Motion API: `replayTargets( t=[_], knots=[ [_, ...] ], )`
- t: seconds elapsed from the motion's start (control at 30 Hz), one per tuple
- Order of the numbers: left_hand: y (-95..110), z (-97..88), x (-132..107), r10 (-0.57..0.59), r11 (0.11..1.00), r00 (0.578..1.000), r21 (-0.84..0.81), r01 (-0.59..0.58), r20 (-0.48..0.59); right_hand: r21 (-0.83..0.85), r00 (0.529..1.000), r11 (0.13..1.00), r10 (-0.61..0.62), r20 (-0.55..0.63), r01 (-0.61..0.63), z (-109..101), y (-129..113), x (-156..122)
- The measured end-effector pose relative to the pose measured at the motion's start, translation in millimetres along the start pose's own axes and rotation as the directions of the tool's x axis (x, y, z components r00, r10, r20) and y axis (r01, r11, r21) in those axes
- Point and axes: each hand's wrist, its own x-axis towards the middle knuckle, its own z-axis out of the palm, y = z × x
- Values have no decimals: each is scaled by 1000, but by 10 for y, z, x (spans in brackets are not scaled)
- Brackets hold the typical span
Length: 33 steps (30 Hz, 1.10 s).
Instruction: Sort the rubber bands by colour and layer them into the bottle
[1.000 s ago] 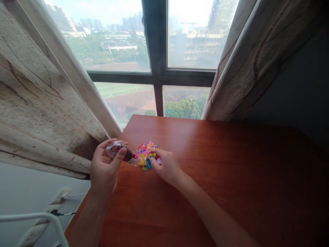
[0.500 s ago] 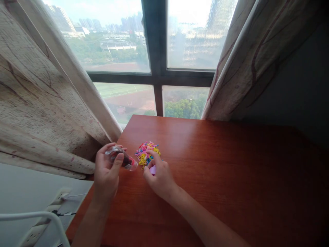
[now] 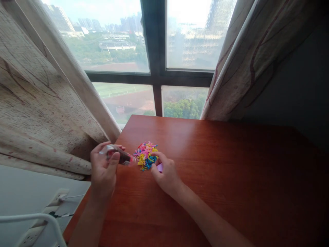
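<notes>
My left hand (image 3: 104, 171) is wrapped round a small clear bottle (image 3: 122, 156) with something dark and red inside. The bottle lies tilted, its end towards a pile of small coloured clip-like pieces (image 3: 146, 155) in pink, yellow, blue and red on the table. On the right side of that pile is my right hand (image 3: 167, 173), its fingers curled. A lilac thing (image 3: 160, 167), perhaps a cap, shows in its grip; most of it is hidden by the fingers. Whether the fingertips also hold a small piece I cannot tell.
The brown wooden table (image 3: 218, 178) reaches back to the window (image 3: 156, 75). Patterned curtains (image 3: 59, 92) hang at both sides. Below on the left are a white bent tube (image 3: 33, 216) and wall sockets with plugs (image 3: 58, 198).
My right hand has moved right, uncovering more yellow and blue pieces at the pile's front. The left hand with the bottle has shifted slightly left.
</notes>
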Motion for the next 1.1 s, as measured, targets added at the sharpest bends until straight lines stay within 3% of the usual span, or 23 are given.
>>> replayTargets(
  t=[0.07,0.13,0.2,0.27,0.33,0.43,0.6,0.83,1.1],
  knots=[
    [76,40,39,-37,997,999,-70,36,-13,42,1000,999,28,2,-28,-3,9,3],
    [144,93,80,-89,987,996,-136,86,-19,199,987,968,145,63,-155,4,7,5],
    [181,140,116,-123,975,992,-189,116,-23,434,934,829,288,211,-353,19,-13,5],
    [179,175,138,-141,967,990,-220,132,-26,625,873,610,336,354,-488,38,-47,3],
    [155,200,140,-159,962,987,-231,148,-28,734,853,440,334,401,-517,67,-86,5],
    [121,234,111,-169,958,985,-242,157,-29,804,853,341,379,358,-488,142,-118,26],
    [128,262,53,-159,970,987,-188,155,-6,784,881,474,433,190,-401,266,-79,102],
    [135,288,59,-157,967,988,-203,152,-7,714,887,545,387,251,-440,245,-25,201],
    [133,298,115,-117,958,992,-266,102,-43,666,906,622,353,232,-413,236,-44,290]
  ],
)
